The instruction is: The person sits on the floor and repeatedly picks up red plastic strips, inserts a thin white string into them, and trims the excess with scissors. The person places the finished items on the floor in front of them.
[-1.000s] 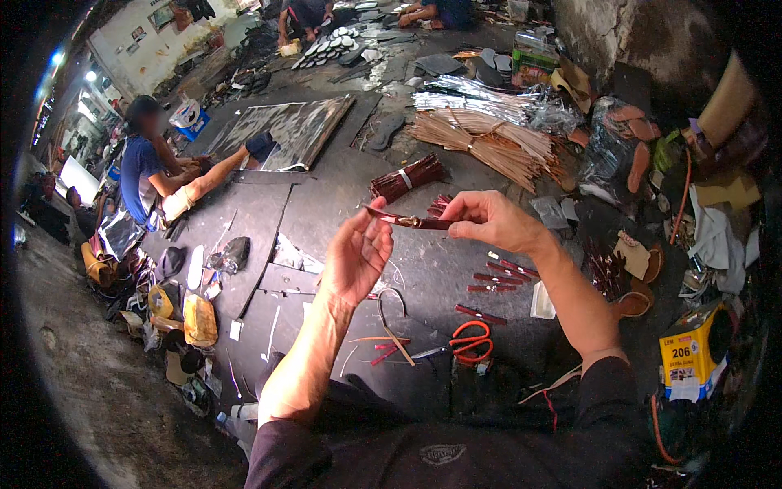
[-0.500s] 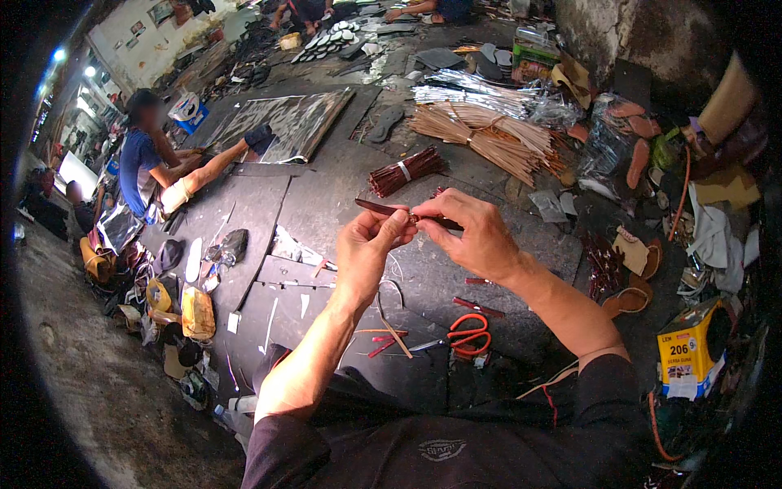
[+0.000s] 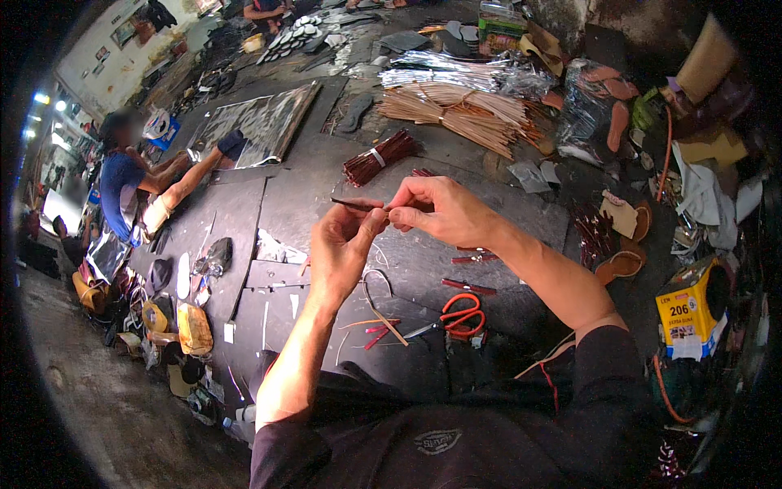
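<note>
Between the fingertips of both hands is a narrow dark brown strap (image 3: 349, 203), its free end sticking out to the left. My left hand (image 3: 344, 236) pinches it with thumb and forefinger. My right hand (image 3: 436, 210) is closed on the strap's other end, which the fingers mostly hide. On the dark work surface below lie orange-handled scissors (image 3: 463, 315) and a short dark red strip (image 3: 468, 286). Just beyond my hands rests a bundle of dark red straps (image 3: 381, 157) tied with a pale band.
Bundles of tan strips (image 3: 456, 118) and silvery strips (image 3: 440, 72) lie farther off. At right are a yellow can (image 3: 688, 314), brown sandal pieces (image 3: 623, 262) and a plastic bag (image 3: 582, 106). A person (image 3: 130, 187) sits at left beside a patterned sheet (image 3: 261, 122).
The view has shifted, so most things sit farther left in it. My fingers have drawn closer together, and less of the strap shows. The seated person's arm has moved.
</note>
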Demonstrator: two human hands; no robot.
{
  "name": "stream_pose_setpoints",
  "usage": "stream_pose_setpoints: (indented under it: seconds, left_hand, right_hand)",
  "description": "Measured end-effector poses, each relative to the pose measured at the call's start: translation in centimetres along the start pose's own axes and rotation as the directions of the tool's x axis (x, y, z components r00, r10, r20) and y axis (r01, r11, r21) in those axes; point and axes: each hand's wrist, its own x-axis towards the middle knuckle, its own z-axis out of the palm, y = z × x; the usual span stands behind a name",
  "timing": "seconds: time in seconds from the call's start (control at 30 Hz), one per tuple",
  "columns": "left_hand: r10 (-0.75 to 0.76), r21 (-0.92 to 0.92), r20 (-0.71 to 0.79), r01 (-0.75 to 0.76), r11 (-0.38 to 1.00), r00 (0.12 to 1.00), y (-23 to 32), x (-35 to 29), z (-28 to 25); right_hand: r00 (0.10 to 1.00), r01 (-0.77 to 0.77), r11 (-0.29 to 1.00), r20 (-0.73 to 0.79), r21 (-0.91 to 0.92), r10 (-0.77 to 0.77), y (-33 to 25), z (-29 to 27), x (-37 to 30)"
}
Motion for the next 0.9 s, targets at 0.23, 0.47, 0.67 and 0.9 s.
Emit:
stream_pose_setpoints:
  seconds: [0.23, 0.47, 0.67, 0.9]
  left_hand:
    - [0.031, 0.042, -0.095, -0.027, 0.999, 0.995, -0.1, 0.1, 1.2]
    - [-0.058, -0.058, -0.131, 0.051, 0.997, 0.990, -2.0, 1.2, 0.3]
    - [-0.274, -0.058, 0.119, 0.282, 0.958, 0.954, -0.4, 0.4, 1.4]
    - [-0.219, 0.208, 0.260, 0.167, 0.964, 0.940, 0.3, -0.2, -0.2]
  right_hand:
    - [0.941, 0.139, 0.873, -0.213, -0.467, -0.263, 0.3, 1.8, -0.6]
    - [0.952, 0.102, 0.954, -0.249, -0.282, -0.176, 1.6, 0.2, 0.0]
    - [0.988, 0.063, 0.929, -0.109, -0.364, -0.109, 6.0, -7.8, -1.8]
    - [0.765, -0.311, 0.925, -0.635, -0.217, 0.108, 15.0, -26.3, -15.4]
